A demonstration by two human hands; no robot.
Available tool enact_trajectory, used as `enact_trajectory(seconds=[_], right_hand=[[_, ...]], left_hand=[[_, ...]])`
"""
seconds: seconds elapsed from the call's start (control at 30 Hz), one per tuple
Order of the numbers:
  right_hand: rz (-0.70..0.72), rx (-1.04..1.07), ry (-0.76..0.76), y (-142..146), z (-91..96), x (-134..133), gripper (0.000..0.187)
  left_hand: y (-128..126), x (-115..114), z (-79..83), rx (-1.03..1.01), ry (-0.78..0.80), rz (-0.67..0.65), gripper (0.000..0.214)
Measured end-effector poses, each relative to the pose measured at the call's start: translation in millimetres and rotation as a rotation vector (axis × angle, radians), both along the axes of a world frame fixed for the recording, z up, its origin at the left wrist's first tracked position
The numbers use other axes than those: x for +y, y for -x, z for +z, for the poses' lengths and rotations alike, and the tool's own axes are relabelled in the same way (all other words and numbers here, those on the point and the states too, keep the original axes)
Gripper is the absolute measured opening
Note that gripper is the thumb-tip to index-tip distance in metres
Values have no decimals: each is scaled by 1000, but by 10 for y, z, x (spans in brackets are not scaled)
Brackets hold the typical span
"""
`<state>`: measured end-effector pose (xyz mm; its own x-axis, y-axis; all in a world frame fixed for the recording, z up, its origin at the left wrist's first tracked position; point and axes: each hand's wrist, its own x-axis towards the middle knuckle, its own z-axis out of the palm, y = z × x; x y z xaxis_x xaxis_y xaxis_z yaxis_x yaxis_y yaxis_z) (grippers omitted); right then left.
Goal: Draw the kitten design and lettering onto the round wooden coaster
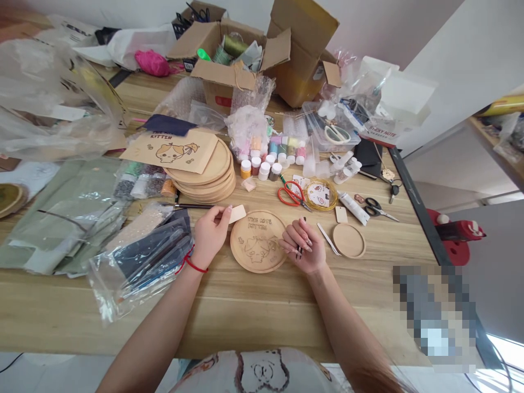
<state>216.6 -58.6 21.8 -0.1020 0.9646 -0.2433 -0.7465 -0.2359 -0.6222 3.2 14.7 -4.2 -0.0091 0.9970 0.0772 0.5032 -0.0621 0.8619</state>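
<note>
Between thumb and fingers, my left hand (210,229) pinches a small pale rectangular tag (237,213), above the left rim of a round wooden plate (262,263). The plate lies flat and carries a drawn kitten with lettering over it. My right hand (305,244) is curled at the plate's right edge, its fingers wrapped round a slim dark pen-like stick (299,252) that is mostly hidden. To the right of that hand lie white tweezers (328,239) and a smaller round wooden dish (349,240).
Behind the plate are small paint jars (265,170), red-handled pliers (291,194) and coiled gold wire (327,203). Black scissors (379,209) lie at right. Stacked wooden plates (221,188) bear a kitten picture (176,150). Plastic-wrapped packets (143,262) cover the left; cardboard boxes (223,82) stand behind.
</note>
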Motion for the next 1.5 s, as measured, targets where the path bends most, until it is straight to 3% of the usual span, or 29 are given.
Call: enact_trajectory(seconds=[0.63, 0.8, 1.0, 1.17, 1.3, 1.5], right_hand=[[109, -274, -191, 76, -47, -87, 46], [81, -360, -218, 123, -78, -110, 48], [58, -407, -246, 142, -92, -128, 53], [47, -495, -246, 160, -57, -116, 43], [49, -350, -204, 216, 9, -114, 38], [82, -176, -101, 297, 73, -136, 40]], left_hand=[[-7, -2, 4, 12, -10, 2, 28], [1, -5, -13, 16, -40, -5, 27], [-1, -10, -44, 7, -138, -40, 26], [-21, -69, 33, -9, -317, -53, 22], [-35, -139, 112, -17, -446, -74, 15], [-70, -198, 113, -23, -495, -138, 13]])
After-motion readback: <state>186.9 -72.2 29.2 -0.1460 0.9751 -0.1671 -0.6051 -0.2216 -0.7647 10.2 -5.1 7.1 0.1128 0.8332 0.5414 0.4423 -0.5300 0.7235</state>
